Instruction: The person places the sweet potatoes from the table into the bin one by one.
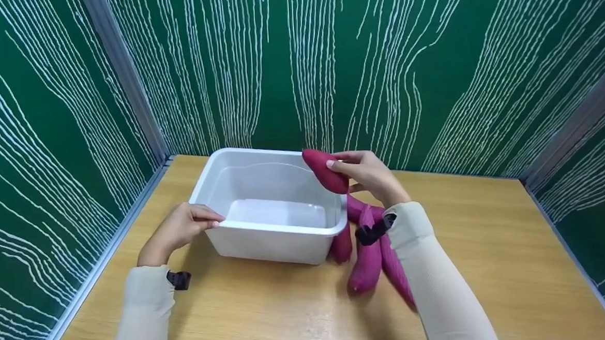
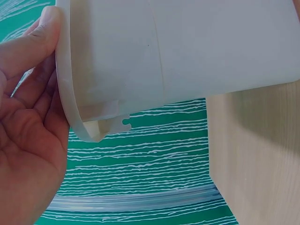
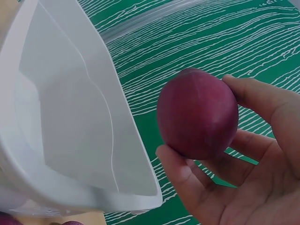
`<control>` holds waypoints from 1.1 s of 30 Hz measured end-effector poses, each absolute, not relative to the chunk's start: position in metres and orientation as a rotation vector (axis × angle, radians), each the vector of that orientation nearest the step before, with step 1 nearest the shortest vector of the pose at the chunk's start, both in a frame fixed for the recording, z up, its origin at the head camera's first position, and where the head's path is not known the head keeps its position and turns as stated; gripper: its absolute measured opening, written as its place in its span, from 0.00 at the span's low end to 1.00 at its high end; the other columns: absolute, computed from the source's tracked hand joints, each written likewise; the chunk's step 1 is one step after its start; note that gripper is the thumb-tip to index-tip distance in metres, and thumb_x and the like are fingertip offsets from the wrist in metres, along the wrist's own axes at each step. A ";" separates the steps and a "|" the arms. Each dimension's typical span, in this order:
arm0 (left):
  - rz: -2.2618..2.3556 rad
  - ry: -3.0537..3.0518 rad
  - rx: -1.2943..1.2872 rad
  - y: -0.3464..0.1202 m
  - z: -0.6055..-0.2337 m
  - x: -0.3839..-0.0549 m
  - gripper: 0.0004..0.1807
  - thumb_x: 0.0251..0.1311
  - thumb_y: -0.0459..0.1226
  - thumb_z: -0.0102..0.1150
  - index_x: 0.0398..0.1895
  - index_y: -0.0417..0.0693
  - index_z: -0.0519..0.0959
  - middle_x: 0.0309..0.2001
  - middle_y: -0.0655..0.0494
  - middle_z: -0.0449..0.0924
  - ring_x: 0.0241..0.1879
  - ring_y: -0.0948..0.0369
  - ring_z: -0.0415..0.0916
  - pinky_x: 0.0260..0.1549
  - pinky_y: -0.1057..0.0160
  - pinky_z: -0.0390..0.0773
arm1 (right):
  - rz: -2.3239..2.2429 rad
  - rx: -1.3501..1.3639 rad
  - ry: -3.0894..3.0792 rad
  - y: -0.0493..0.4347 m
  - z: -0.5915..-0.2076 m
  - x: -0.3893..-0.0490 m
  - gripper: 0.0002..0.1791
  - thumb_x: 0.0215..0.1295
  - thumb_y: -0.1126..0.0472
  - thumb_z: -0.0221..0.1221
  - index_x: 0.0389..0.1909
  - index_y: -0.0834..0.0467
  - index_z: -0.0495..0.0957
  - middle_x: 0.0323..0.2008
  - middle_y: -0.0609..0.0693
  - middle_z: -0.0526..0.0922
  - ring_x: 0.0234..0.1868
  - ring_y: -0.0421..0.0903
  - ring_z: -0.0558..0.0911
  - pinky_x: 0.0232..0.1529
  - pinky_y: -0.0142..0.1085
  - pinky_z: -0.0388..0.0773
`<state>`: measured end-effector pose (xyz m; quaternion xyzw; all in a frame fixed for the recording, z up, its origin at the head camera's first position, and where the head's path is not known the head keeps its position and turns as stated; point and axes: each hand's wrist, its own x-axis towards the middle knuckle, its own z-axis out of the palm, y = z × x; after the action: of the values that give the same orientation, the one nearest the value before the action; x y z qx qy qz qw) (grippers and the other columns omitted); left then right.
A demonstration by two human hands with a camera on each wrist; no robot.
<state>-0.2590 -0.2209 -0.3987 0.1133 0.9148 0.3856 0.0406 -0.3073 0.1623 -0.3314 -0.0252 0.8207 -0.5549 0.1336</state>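
1. Up on the right, the right hand (image 1: 372,175) has a red sweet potato (image 1: 326,171) pinched between thumb and fingertips, narrow end pointing up and to the left.
2. Where is it exactly? In the air at the right end of the white bin (image 1: 270,247); the right wrist view shows a gap between it and the rim.
3. Over on the left, the left hand (image 1: 183,225) pinches that rim near the front left corner, the bin standing upright on the worktop (image 1: 268,306).
4. At least 3 more here, right of the bin: a long purple sweet potato (image 1: 367,267) at the front, a darker sweet potato (image 1: 397,271) beside it, partly behind the sleeve, and a short red piece (image 1: 342,244) tight by the bin's wall, its upper part hidden.
5. How does it handle? Firm and stiff, I'd judge, moderately light, easy for 1 hand; the smooth, rounded skin could roll or slip in a loose pinch, and a drop might bruise it.
6. Best hold: across the thick middle, thumb opposite the fingers, rather than on the tapering tip.
7. And the bin? Thin-walled, light plastic by its look, so its lip is a sensible place to steady it.
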 end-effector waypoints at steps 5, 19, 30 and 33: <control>1.185 2.822 0.378 -0.220 -0.400 -0.258 0.09 0.57 0.29 0.63 0.40 0.45 0.87 0.45 0.46 0.85 0.50 0.49 0.76 0.54 0.47 0.76 | -1.625 -0.052 2.369 0.160 -0.332 -0.308 0.30 0.61 0.46 0.63 0.63 0.52 0.72 0.55 0.55 0.78 0.51 0.51 0.77 0.43 0.41 0.83; 1.181 2.797 0.328 -0.220 -0.396 -0.259 0.10 0.57 0.29 0.63 0.41 0.46 0.87 0.47 0.46 0.85 0.53 0.48 0.75 0.56 0.47 0.75 | -1.609 -0.030 2.365 0.158 -0.335 -0.310 0.31 0.60 0.45 0.63 0.64 0.51 0.71 0.56 0.55 0.77 0.53 0.52 0.77 0.46 0.42 0.82; 1.200 2.791 0.304 -0.221 -0.399 -0.259 0.10 0.57 0.28 0.62 0.40 0.46 0.87 0.47 0.47 0.85 0.52 0.49 0.75 0.56 0.46 0.75 | -1.627 -0.059 2.345 0.157 -0.339 -0.311 0.32 0.60 0.44 0.63 0.64 0.51 0.71 0.56 0.55 0.77 0.53 0.52 0.77 0.46 0.42 0.83; 1.200 2.820 0.357 -0.221 -0.399 -0.259 0.09 0.56 0.28 0.64 0.39 0.45 0.88 0.45 0.46 0.86 0.50 0.49 0.76 0.54 0.48 0.77 | -1.628 -0.065 2.341 0.155 -0.340 -0.310 0.32 0.61 0.44 0.63 0.65 0.51 0.70 0.56 0.55 0.77 0.54 0.52 0.76 0.47 0.42 0.82</control>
<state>-0.2585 -0.2211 -0.3993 0.1157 0.9136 0.3887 0.0280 -0.3103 0.1554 -0.3405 -0.0224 0.8123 -0.5647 0.1442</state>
